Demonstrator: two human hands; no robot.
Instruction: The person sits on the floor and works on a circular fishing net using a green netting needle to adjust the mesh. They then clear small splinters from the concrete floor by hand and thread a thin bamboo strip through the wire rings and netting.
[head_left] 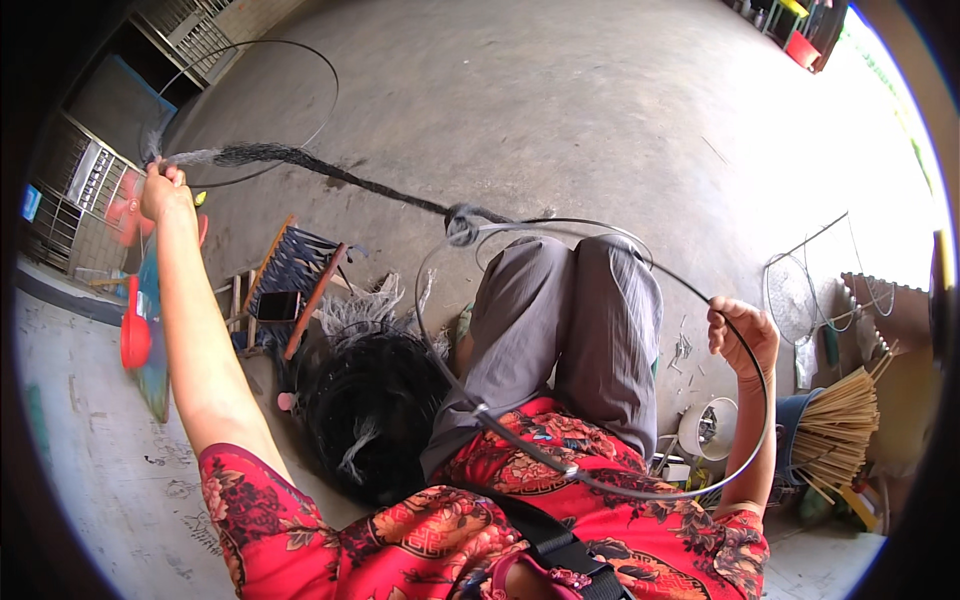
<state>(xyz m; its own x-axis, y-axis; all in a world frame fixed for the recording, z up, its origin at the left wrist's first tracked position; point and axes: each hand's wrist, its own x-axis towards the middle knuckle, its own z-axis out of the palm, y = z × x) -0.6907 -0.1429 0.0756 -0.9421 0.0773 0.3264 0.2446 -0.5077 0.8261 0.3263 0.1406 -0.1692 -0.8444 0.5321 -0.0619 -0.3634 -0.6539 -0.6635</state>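
Observation:
My left hand (165, 190) is stretched out to the far left, its fingers closed on the pale, frayed end of a bunched mesh net (270, 154). The dark net runs taut, twisted like a rope, toward my knees, where it gathers into a loose grey coil (462, 225). A thin hoop (337, 85) stands out beyond my left hand. Over my lap lies a larger grey hoop (640, 494), with small metal joints on its near side. My right hand (745, 335) grips this hoop's right side with bent fingers.
Left of my legs are a black heap of netting (380, 410) and a small folding stool (295, 275) with a phone (278, 307). On the right stand a white bucket (708, 428), a blue bucket of thin sticks (835, 425) and more wire hoops (795, 290). A red fan (128, 210) stands far left.

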